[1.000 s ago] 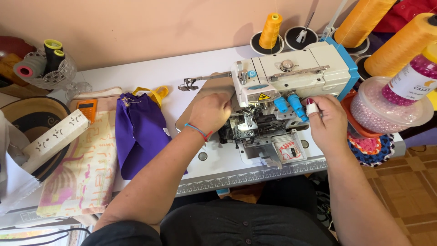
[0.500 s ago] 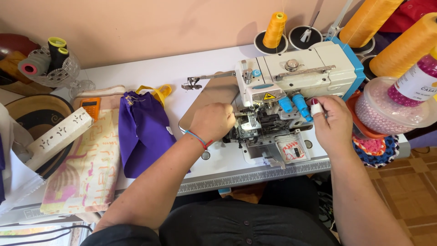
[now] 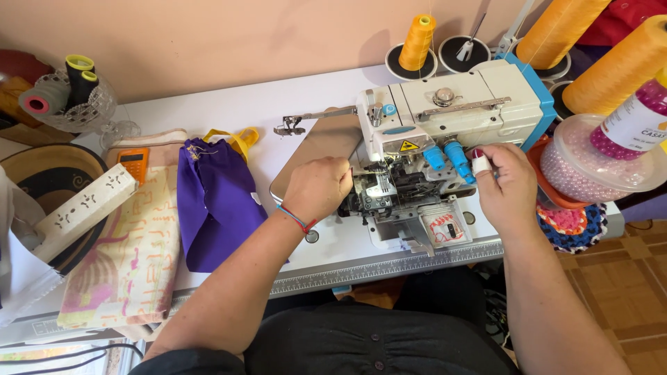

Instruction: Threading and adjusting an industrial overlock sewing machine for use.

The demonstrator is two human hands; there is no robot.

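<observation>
Flanking yellow triangular warning label point(image 3: 408, 146): left hand point(image 3: 318, 188), right hand point(image 3: 507, 182).

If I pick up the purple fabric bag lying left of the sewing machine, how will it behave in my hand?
The purple fabric bag lies crumpled and folded on the white table, so it would probably be floppy and sag when lifted. It looks thin and flat, so likely light. Its yellow handles may dangle. It seems unlikely to roll or break.

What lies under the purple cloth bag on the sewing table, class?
The purple cloth bag lies on the white table, its left edge beside the patterned fabric. Yellow handles show at its top. Whatever is beneath it is covered.
</observation>
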